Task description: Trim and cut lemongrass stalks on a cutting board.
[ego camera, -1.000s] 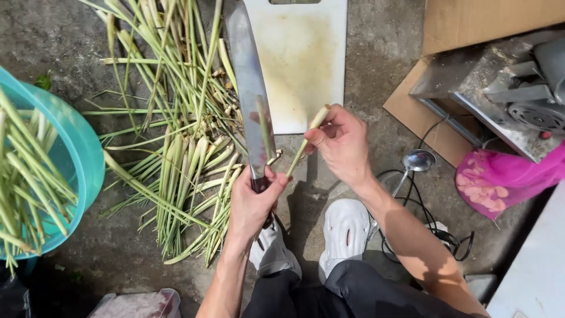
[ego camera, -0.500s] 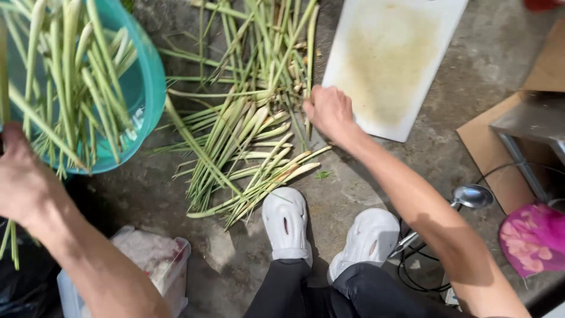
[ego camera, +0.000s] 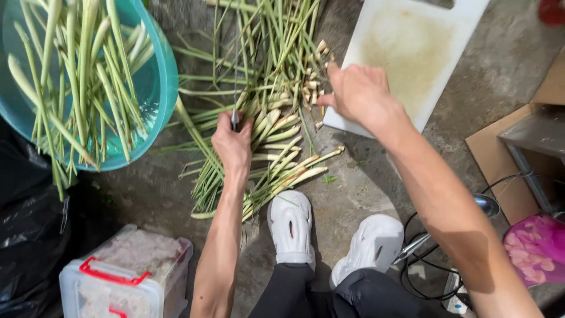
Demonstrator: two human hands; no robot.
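Green lemongrass stalks (ego camera: 265, 147) lie heaped on the concrete floor (ego camera: 147, 194), beside a white cutting board (ego camera: 412, 53). Half a second ago the left hand (ego camera: 232, 144) was off by the teal basin (ego camera: 156, 88); now it is back over the heap, fist closed round a knife handle (ego camera: 235, 121), blade pointing away, edge-on and hard to see. The right hand (ego camera: 359, 94) has moved little, fingers loosely curled and holding nothing, reaching over cut root ends (ego camera: 312, 88) at the board's edge. Both arms stretch forward.

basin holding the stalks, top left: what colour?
Teal, a blue-green plastic. The basin shows best in the head view, left of the left hand.
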